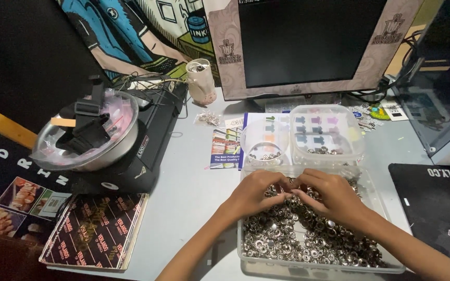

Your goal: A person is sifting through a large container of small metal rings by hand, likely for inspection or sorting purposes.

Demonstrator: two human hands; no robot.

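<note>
1. Both hands are down in a clear plastic tray heaped with small silver metal snap fasteners, on the grey table in front of the person.
2. The left hand lies over the far left part of the heap, fingers curled and drawn together toward the middle; it seems to pinch one of the small pieces, though the piece itself is too small to make out.
3. The right hand meets it from the other side, fingertips pressed close against the left hand's fingertips just above the fasteners.
4. Just behind the tray stand two smaller clear containers: a round tub and a squarer box, each with a few fasteners in the bottom.
5. Farther back is a monitor with a dark screen.
6. To the left, a metal bowl sits on a black machine.
</note>
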